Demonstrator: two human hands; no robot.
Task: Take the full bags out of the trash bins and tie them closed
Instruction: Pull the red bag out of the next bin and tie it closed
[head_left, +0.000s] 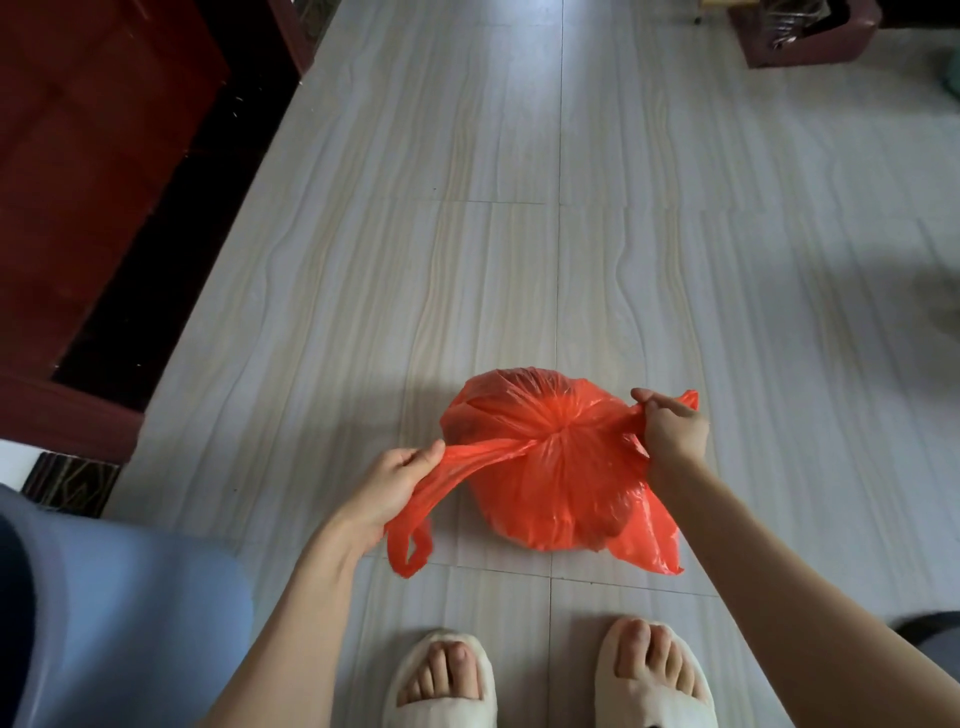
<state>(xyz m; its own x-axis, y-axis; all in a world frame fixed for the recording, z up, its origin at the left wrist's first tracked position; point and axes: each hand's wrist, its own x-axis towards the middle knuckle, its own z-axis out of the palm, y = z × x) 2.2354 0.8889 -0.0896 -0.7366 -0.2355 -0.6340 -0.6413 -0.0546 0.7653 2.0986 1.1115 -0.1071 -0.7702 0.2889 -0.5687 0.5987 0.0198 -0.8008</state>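
**Red bag pulled taut at both handles**

The red bag (545, 467) sits on the tiled floor (519, 208), just ahead of two slippers (441, 680). At its nine o'clock the left hand (387, 491) grips one handle; at three o'clock the right hand (672, 431) pinches the other. Blue bin (130, 623) at seven o'clock.

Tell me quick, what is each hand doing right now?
Left hand: closed, gripping one handle of the orange bag.
Right hand: closed, gripping the other handle.

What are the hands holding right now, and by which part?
Both grip the orange bag on the floor by its handles: the left hand holds the left handle strip, the right hand the right one, pulled apart from the gathered centre.
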